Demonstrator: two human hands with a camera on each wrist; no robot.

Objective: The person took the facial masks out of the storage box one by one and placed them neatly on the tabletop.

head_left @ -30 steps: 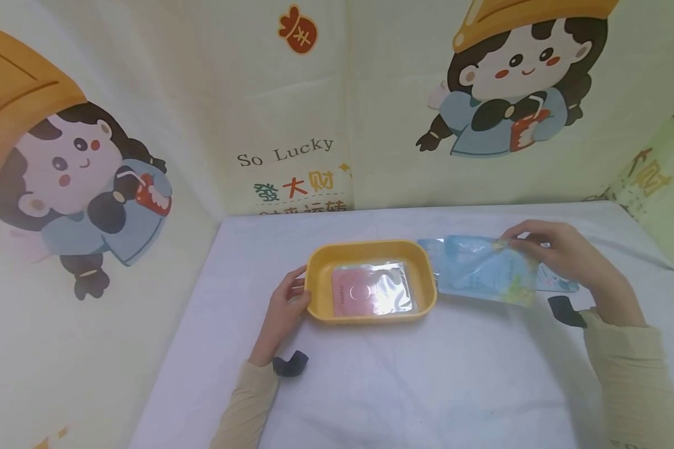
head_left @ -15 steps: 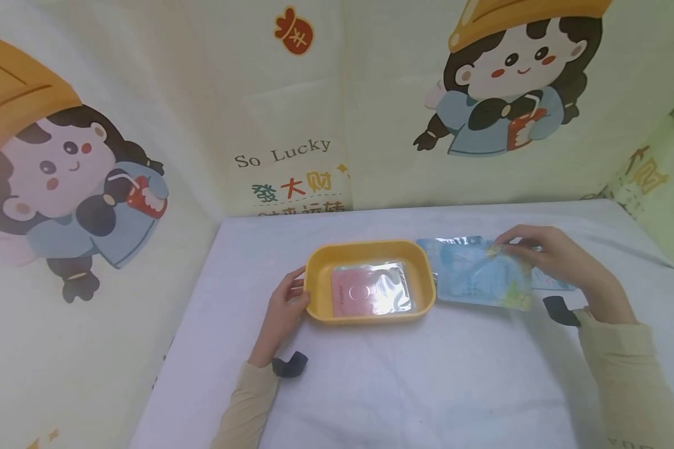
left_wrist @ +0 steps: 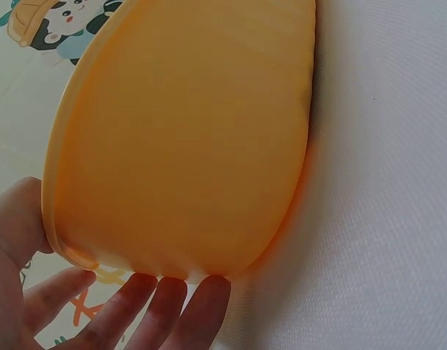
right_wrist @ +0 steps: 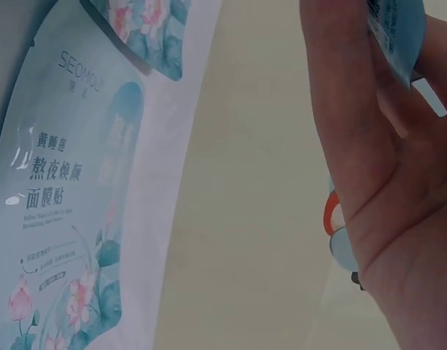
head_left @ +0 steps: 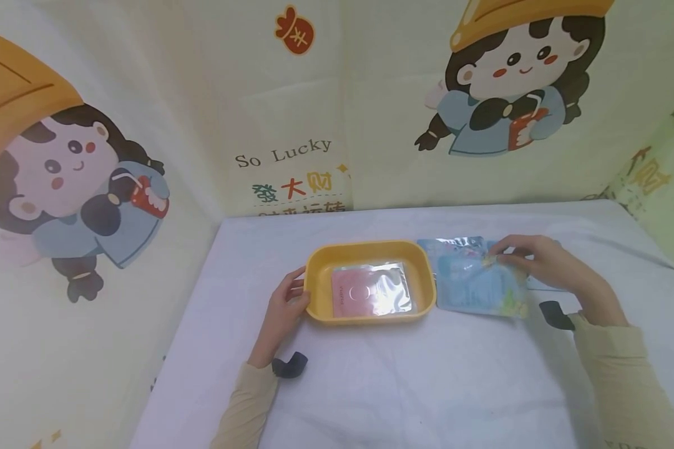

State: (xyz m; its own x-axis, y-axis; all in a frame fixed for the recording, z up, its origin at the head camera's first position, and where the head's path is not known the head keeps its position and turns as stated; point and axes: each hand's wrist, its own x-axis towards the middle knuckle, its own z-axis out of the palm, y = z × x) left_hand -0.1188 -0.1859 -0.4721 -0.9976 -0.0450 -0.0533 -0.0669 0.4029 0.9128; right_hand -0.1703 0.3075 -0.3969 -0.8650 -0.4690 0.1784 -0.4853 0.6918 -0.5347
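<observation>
Shifted since the earlier frame: one light-blue packet (head_left: 474, 287), lower in the head view, and the right hand (head_left: 556, 265), slightly toward the yellow tray (head_left: 365, 251). Counter (head_left: 415, 386): white cloth covering, the tray standing on it. Room: pale printed cloth (head_left: 393, 181) behind the tray and to either side, bearing cartoon figures and the words "So Lucky". Tray contents: one pink-and-silver packet (head_left: 348, 293). Right of the tray: the light-blue packet, in the right hand, overlapping a blue printed packet (head_left: 455, 246); a further blue packet (head_left: 546, 284) lies farther from the tray, partly hidden. Left hand (head_left: 285, 305): gripping the tray's left end, thumb and fingers apart. Right hand: pinching the light-blue packet's upper part, forearm reaching in from the tray's near right. Sleeves (head_left: 615, 362): beige.
</observation>
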